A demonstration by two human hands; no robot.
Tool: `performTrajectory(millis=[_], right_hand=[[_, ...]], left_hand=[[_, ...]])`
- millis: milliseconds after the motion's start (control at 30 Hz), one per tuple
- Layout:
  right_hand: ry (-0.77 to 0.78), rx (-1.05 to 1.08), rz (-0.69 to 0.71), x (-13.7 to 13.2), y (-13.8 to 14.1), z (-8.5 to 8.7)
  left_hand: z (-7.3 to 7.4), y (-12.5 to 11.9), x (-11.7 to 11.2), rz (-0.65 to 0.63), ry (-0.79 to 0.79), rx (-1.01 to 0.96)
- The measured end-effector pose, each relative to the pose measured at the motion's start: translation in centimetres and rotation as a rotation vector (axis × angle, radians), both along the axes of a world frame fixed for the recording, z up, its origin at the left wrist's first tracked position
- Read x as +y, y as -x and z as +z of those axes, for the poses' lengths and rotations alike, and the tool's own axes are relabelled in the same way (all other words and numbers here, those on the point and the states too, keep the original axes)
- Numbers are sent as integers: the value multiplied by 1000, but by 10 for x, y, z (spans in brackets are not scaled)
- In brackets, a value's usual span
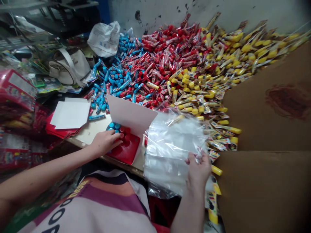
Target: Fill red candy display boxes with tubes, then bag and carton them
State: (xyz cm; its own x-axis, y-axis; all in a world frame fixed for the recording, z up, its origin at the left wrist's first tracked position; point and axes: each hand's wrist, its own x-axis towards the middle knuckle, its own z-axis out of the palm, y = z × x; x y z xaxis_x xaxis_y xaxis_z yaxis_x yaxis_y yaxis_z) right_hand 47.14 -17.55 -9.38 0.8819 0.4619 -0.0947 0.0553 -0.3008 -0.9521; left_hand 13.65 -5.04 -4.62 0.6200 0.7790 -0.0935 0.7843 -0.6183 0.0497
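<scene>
My left hand (105, 141) rests on an open red box (126, 150) with a white raised lid (132, 116), fingers curled over blue and red tubes (116, 127) standing in it. My right hand (198, 170) pinches the edge of a stack of clear plastic bags (170, 145) lying just right of the box. Behind both spreads a big heap of wrapped tubes: blue ones (114, 76) at the left, red ones (165, 55) in the middle, yellow ones (218, 71) at the right.
Brown cardboard flaps (267, 129) fill the right side. White card sheets (70, 113) lie on red flat boxes at the left. A white handbag (69, 66) and a crumpled white bag (104, 38) sit behind. Red packaged boxes (14, 106) stack at far left.
</scene>
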Motion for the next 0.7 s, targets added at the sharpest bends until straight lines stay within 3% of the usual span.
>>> performTrajectory(millis=[167,300,700], right_hand=[[-20,42,3,-1,3,-3],[-45,77,1,-1,3,-3],[-58,98,2,-4,9,-3]], left_hand=[[-12,-10,0,109,34,5],[-10,-16,0,133,7,54],[6,-25,3,2,94,219]])
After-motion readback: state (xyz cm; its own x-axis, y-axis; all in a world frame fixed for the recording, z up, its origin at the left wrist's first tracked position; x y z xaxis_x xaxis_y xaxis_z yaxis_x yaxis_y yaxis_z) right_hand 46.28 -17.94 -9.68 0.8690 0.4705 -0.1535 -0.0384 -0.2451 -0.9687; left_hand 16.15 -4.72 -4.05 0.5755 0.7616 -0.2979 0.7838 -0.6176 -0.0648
